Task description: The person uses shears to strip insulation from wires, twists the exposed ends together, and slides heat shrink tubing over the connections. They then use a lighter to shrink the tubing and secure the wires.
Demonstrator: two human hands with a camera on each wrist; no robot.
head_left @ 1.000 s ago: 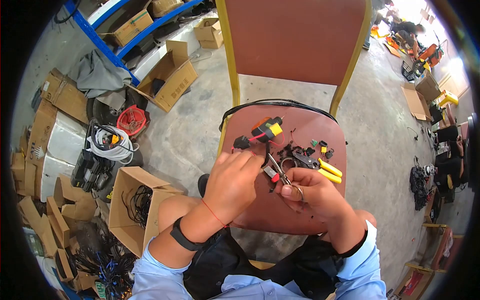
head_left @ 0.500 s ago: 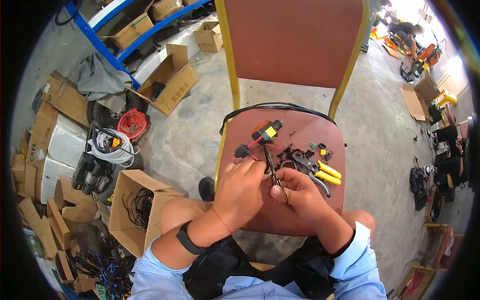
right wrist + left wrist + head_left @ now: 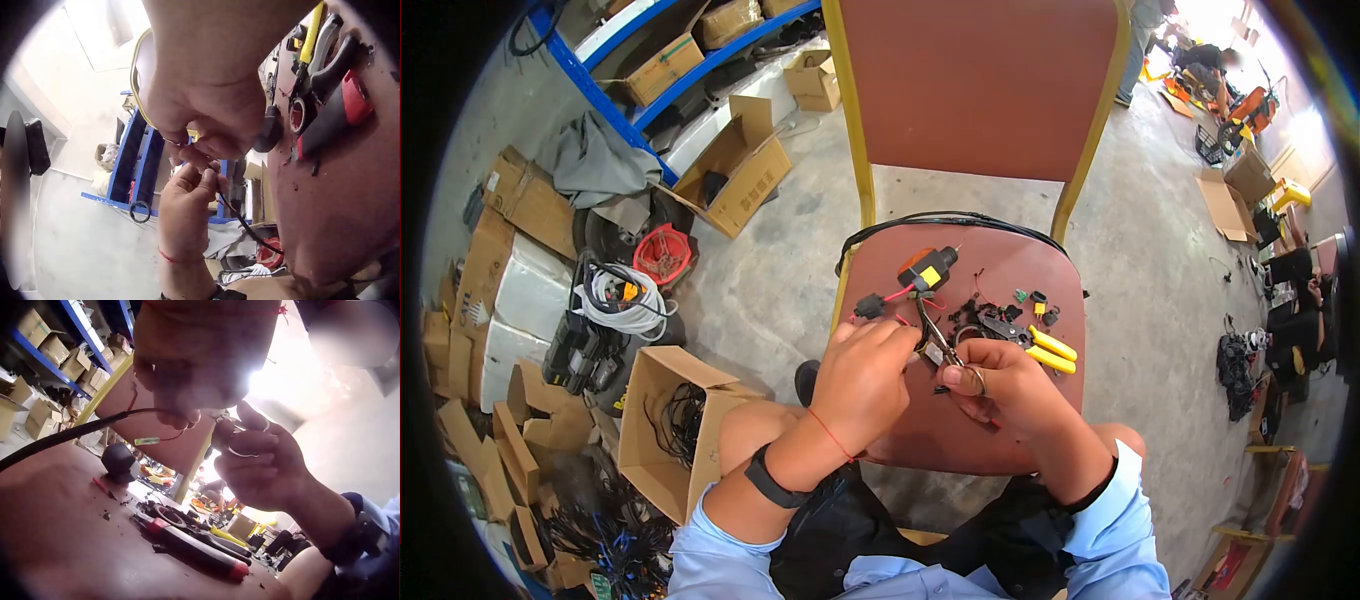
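Note:
My left hand pinches a thin black cable near its end, over the chair seat. In the head view, my right hand holds metal scissors, its thumb at the finger loops; their blades point up and left past my left fingertips. Both hands meet closely in the wrist views, where fingers partly hide the cable end. Beyond my left hand, an orange and black part with a yellow label lies on the seat, joined by a red wire to a small black block.
On the brown chair seat lie yellow-handled pliers, a red and black handled tool, a tape roll and black scraps. A black cable bundle runs along the seat's back edge. An open carton stands by my left knee.
My right hand first moves in close to my left, and the scissors swing more upright, then lean left again. The head view has shifted slightly.

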